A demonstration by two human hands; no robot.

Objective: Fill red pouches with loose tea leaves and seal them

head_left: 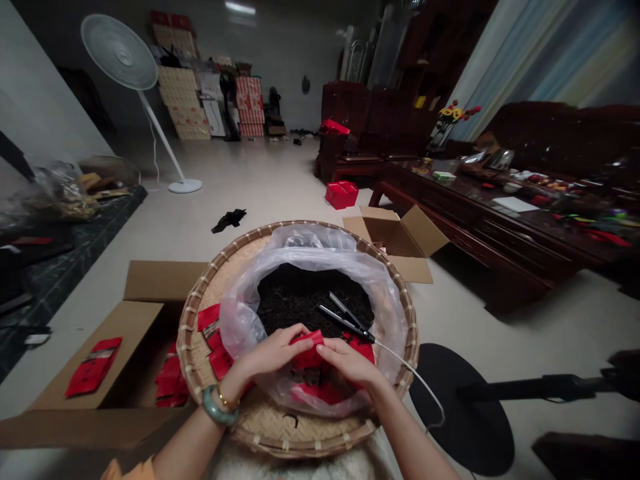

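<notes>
Between my two hands is a red packet (311, 357), held by its upper edge over the near side of a clear plastic bag (395, 293). My left hand (281, 348) pinches the packet from the left, and my right hand (343, 360) pinches it from the right. Dark, loose dried leaves (295, 293) fill the bag, which sits in a round woven bamboo tray (203, 263). A black flat iron (350, 321) with parted plates lies on the leaves, its white cord running off to the right. More red packets (217, 353) lie at the tray's left; others are partly hidden beneath my hands.
An open cardboard box (145, 320) at the left holds red packets, with one on its flap. Another open box (400, 233) stands beyond the tray, near a dark wooden table (460, 227). A black round base (465, 413) is at right; a white fan (185, 185) stands back left.
</notes>
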